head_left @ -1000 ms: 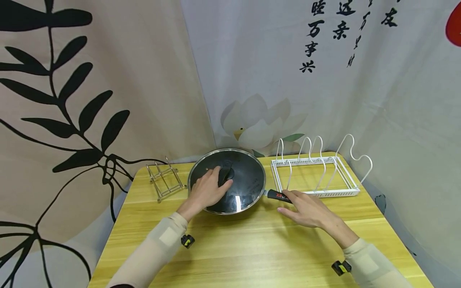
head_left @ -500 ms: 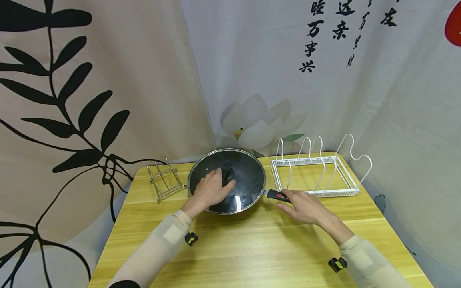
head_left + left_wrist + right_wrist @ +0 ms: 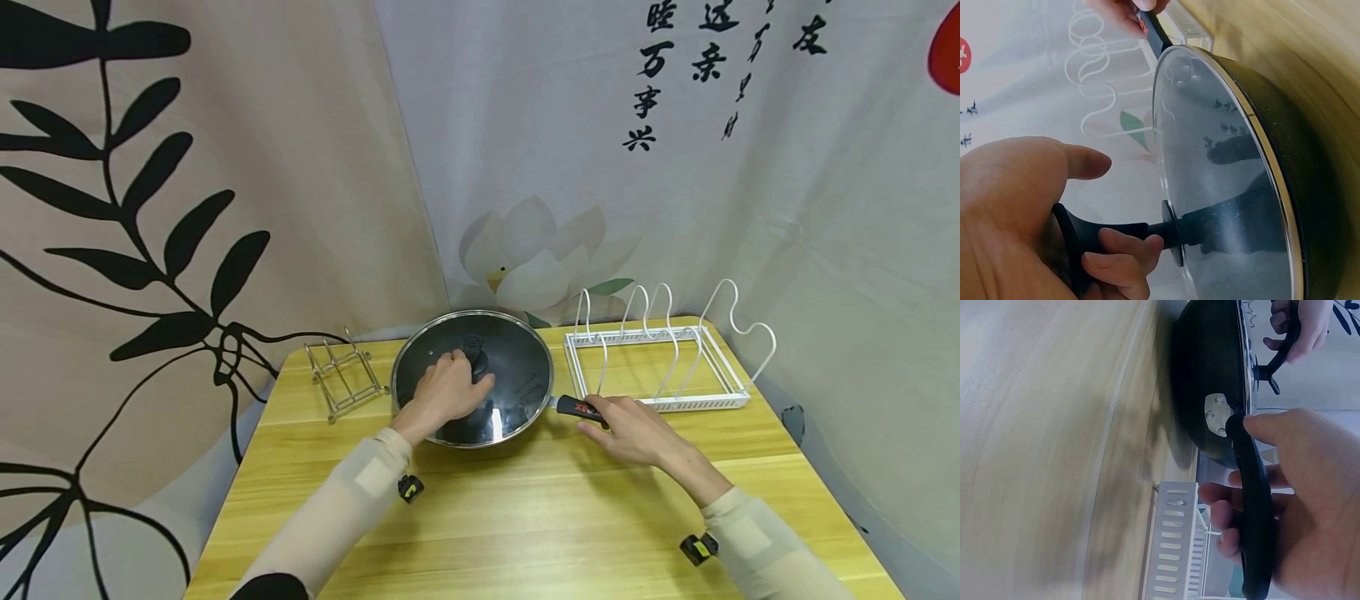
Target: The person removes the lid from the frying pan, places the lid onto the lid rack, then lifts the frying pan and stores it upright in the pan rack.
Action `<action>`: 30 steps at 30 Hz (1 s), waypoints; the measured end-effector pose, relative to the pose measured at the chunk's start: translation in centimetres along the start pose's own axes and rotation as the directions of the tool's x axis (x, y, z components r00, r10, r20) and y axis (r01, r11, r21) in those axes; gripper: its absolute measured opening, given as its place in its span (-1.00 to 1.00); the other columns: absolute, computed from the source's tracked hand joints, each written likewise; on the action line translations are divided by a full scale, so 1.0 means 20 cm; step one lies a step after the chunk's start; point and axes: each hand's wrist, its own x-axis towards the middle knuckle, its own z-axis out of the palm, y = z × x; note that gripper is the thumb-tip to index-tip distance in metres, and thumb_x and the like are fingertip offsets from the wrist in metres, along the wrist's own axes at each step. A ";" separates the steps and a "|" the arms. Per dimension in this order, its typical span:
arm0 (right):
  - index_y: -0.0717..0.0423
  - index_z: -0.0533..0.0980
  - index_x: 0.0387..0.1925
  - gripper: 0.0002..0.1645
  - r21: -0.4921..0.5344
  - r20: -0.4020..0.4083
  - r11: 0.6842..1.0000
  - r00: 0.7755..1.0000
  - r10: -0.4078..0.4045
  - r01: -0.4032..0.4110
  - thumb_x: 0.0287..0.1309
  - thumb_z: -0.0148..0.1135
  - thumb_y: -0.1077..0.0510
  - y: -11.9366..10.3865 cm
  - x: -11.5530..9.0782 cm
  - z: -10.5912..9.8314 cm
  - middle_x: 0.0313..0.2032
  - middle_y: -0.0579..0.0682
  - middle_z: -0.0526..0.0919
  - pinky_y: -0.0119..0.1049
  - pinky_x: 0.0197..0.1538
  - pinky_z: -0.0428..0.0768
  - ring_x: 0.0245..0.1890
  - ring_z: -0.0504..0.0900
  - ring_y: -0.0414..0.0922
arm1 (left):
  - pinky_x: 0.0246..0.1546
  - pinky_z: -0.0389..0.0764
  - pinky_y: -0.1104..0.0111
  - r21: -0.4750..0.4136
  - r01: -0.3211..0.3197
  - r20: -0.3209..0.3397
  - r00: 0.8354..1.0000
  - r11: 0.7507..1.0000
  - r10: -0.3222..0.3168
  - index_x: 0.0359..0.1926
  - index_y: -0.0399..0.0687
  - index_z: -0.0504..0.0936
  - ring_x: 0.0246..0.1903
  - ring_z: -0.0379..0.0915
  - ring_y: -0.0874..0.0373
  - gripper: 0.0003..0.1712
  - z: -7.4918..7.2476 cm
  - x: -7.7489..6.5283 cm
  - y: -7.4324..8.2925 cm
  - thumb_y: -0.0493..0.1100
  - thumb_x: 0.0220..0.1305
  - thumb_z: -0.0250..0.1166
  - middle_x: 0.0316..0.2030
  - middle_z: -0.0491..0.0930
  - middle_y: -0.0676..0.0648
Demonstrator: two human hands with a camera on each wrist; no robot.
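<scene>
Pan (image 3: 1207,369) is set between a wire rack (image 3: 356,402) and a white rack (image 3: 697,402). Its lid knob (image 3: 1088,235) is gripped by the curled left hand (image 3: 450,389), its handle (image 3: 1255,519) by the curled right hand (image 3: 637,432).

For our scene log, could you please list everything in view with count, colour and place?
Table: one, yellow wood, foreground.
Pan: one, black, on the table.
Lid: one, transparent, silver rim, on the pan.
Lid knob: one, black, on the lid.
Pan handle: one, black, extending right.
Wire rack: one, metallic, left of the pan.
Slotted rack: one, white, right of the pan.
Backdrop: one, pale, dark prints, behind the table.
Wrist devices: two, black and yellow, foreground.
Sleeves: two, beige, foreground.
Left hand: one, gripping the lid knob.
Right hand: one, holding the pan handle.
</scene>
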 end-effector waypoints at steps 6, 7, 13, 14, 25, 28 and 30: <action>0.08 0.67 0.16 -0.60 0.017 0.005 1.000 1.000 0.008 -0.008 0.61 0.37 -0.13 0.00 0.01 0.01 -0.31 -0.10 0.74 -0.32 -0.42 0.38 -0.48 0.46 -0.23 | 0.35 0.73 -0.23 0.000 0.003 0.010 1.000 1.000 -0.003 0.67 -0.55 0.22 0.38 0.62 -0.47 0.08 -0.01 0.01 0.00 0.29 0.62 0.21 0.54 0.46 -0.52; 0.09 0.67 0.16 -0.60 0.020 0.005 1.000 1.000 0.009 -0.009 0.61 0.37 -0.13 0.00 0.01 0.01 -0.32 -0.11 0.73 -0.33 -0.43 0.37 -0.49 0.46 -0.23 | 0.32 0.75 -0.22 -0.001 0.002 0.011 1.000 1.000 -0.002 0.66 -0.55 0.23 0.34 0.64 -0.45 0.06 -0.01 0.02 0.00 0.28 0.62 0.20 0.52 0.47 -0.52; 0.12 0.68 0.17 -0.56 0.028 0.006 0.999 1.000 0.017 -0.018 0.60 0.36 -0.13 0.01 0.02 0.02 -0.38 -0.13 0.68 -0.35 -0.46 0.33 -0.53 0.43 -0.24 | -0.04 0.81 -0.04 -0.004 -0.003 0.014 1.000 1.000 0.003 0.56 -0.57 0.38 -0.10 0.72 -0.22 -0.08 -0.01 0.02 0.01 0.20 0.62 0.19 0.37 0.58 -0.46; 0.11 0.68 0.17 -0.57 0.028 0.006 0.999 1.000 0.019 -0.019 0.60 0.36 -0.13 0.01 0.02 0.02 -0.39 -0.13 0.67 -0.35 -0.47 0.33 -0.54 0.42 -0.24 | -0.12 0.80 0.00 -0.007 -0.004 0.014 1.000 1.000 0.004 0.49 -0.55 0.45 -0.18 0.70 -0.19 -0.13 -0.01 0.02 0.01 0.19 0.62 0.19 0.32 0.61 -0.45; -0.01 0.65 -0.03 -0.65 0.025 0.019 0.997 0.998 0.067 -0.067 0.64 0.29 -0.20 0.02 0.04 0.04 -0.47 -0.15 0.59 -0.31 -0.46 0.34 -0.54 0.44 -0.21 | -0.54 0.45 0.23 -0.013 -0.019 0.020 1.000 1.000 0.020 -0.47 -0.07 0.55 -0.56 0.53 -0.02 -0.49 -0.02 0.07 0.01 0.08 0.68 0.18 -0.34 0.60 -0.17; -0.01 0.65 -0.05 -0.65 0.020 0.018 0.998 0.998 0.064 -0.065 0.65 0.28 -0.20 0.02 0.05 0.04 -0.47 -0.16 0.59 -0.30 -0.45 0.34 -0.53 0.44 -0.21 | -0.47 0.51 0.18 -0.014 -0.007 0.020 1.000 1.000 0.007 -0.46 -0.08 0.58 -0.50 0.55 -0.07 -0.50 -0.02 0.07 0.01 0.03 0.71 0.16 -0.31 0.64 -0.21; -0.01 0.64 -0.06 -0.65 0.017 0.017 0.998 0.998 0.064 -0.064 0.66 0.27 -0.20 0.02 0.05 0.04 -0.48 -0.15 0.58 -0.30 -0.45 0.34 -0.53 0.44 -0.20 | -0.40 0.56 0.15 -0.013 -0.001 0.015 1.000 1.000 0.002 -0.42 -0.07 0.60 -0.43 0.58 -0.09 -0.54 -0.03 0.08 0.01 -0.01 0.71 0.15 -0.26 0.65 -0.22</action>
